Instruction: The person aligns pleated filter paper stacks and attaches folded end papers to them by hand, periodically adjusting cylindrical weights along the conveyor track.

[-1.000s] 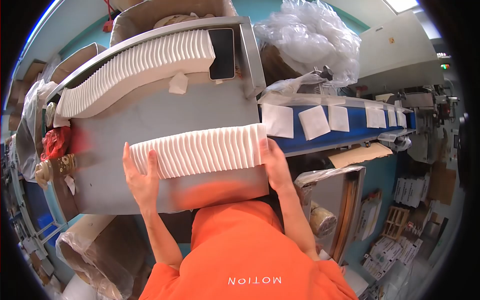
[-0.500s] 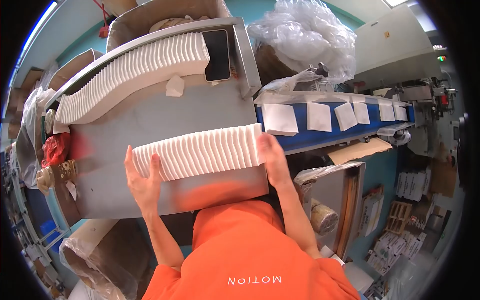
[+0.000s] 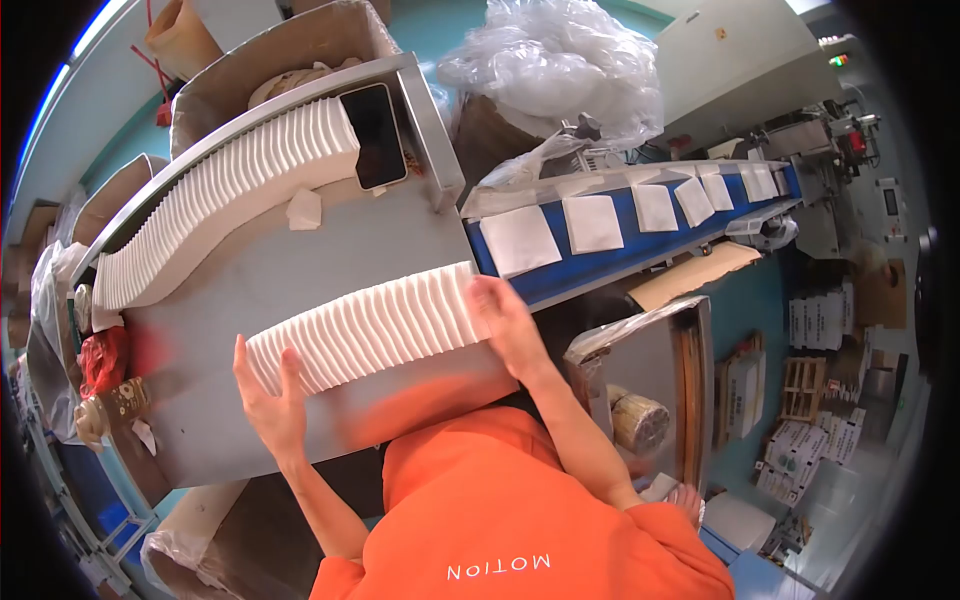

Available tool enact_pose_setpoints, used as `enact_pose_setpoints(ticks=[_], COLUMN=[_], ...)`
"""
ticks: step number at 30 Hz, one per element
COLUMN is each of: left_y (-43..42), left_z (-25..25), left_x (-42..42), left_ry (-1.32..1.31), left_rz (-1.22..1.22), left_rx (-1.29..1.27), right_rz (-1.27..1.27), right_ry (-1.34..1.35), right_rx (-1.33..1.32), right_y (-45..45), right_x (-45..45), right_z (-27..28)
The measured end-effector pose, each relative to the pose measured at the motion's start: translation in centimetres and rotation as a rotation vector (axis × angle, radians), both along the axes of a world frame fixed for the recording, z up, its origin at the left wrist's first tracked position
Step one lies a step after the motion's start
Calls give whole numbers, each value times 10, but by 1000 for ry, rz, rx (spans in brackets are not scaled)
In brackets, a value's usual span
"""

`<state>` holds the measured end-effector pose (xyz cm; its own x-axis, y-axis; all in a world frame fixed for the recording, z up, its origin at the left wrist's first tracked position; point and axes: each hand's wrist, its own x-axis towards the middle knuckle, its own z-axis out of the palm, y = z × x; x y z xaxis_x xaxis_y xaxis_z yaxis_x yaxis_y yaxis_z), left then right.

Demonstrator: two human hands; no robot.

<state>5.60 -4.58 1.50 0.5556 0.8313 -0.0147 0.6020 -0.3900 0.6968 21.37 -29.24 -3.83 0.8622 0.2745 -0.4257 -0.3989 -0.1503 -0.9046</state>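
Observation:
A long row of white folded paper napkins (image 3: 370, 325) stands on edge, packed face to face, on the metal table in front of me. My left hand (image 3: 272, 405) is at its left end, with thumb and fingers around the end napkins. At the right end, my right hand (image 3: 505, 325) presses against the last napkin with its fingers together. The row is held between both hands and bows slightly. A second, longer row of napkins (image 3: 235, 185) curves along the table's back rail. One loose napkin (image 3: 304, 210) lies in front of it.
A blue conveyor belt (image 3: 545, 281) carrying several flat napkins (image 3: 593, 223) meets the table's right side. A phone (image 3: 374, 135) lies by the metal rail (image 3: 428, 140). Red plastic (image 3: 103, 360) sits at the left edge. Cartons and plastic bags stand around.
The view has shifted and turned, so the table appears tilted. Napkins on the belt are placed differently. Both hands stay at the ends of the same napkin row.

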Motion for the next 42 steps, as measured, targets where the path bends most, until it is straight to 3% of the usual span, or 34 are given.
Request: enact_pose_setpoints(ticks=[1, 3, 6, 9, 10, 11, 14, 17, 18, 21, 22, 25, 26, 27, 29, 31, 33, 34, 37, 40, 42], left_y=[-2, -4, -1, 0, 1, 1, -1, -4, -6, -7, -6, -4, -5, -5, -5, -7, -12, -11, -5, -1, 1], left_z=[0, -2, -7, -3, -3, -3, -4, -3, -3, -3, -4, -6, -5, -4, -4, -3, 0, -2, -9, -6, -5], left_x=[0, 2, 1, 1, 0, 1, -1, 2, 3, 4, 4, 2, 4, 4, 3, 5, 9, 9, 6, 4, 3], left_ry=[-3, -15, -21, 2, 0, -5, -7, -25, -34, -39, -35, -29, -30, -31, -44, -82, -143, -120, -76, -66, -66], left_rz=[-4, -3, 65, 86, 71, 56, 23, 2, -3, 12, 9, 11, 10, 6, -11, -18, -18, -29, -38, -15, -25], left_rx=[-7, -19, 34, 19, 12, 4, -3, -6, -8, -19, -10, -3, -12, -22, -74, -130, -191, -147, -61, -63, -80], right_rz=[223, 167, -78, 251, 166, -101, -256, 170, 166, 125, 9, 82, 264, -7, -279, -172, 138, 151, -1, 194, -58], right_ry=[-69, -73, 467, 480, 440, 412, 479, -50, -221, 87, 292, 428, 389, 386, 345, 299, -122, -187, 326, 564, 474], right_rx=[-127, -55, 365, 56, 120, 246, 503, -133, -238, 19, 211, 114, 65, 160, 356, 300, -112, -117, 308, 200, 255], right_y=[11, 20, 7, -21, -21, -18, -12, 9, 18, 16, 14, -8, -27, -20, -13, -7, 9, 15, 13, -15, -17], right_x=[-1, -9, -5, -1, -3, -6, 4, -8, -14, -6, -6, -5, 1, -3, 7, 9, 0, -5, -2, 2, 0], right_z=[34, 17, 5, 2, -1, -6, -4, 17, 18, -2, 0, 11, -7, -3, 7, 5, 20, 14, -2, -2, -10])
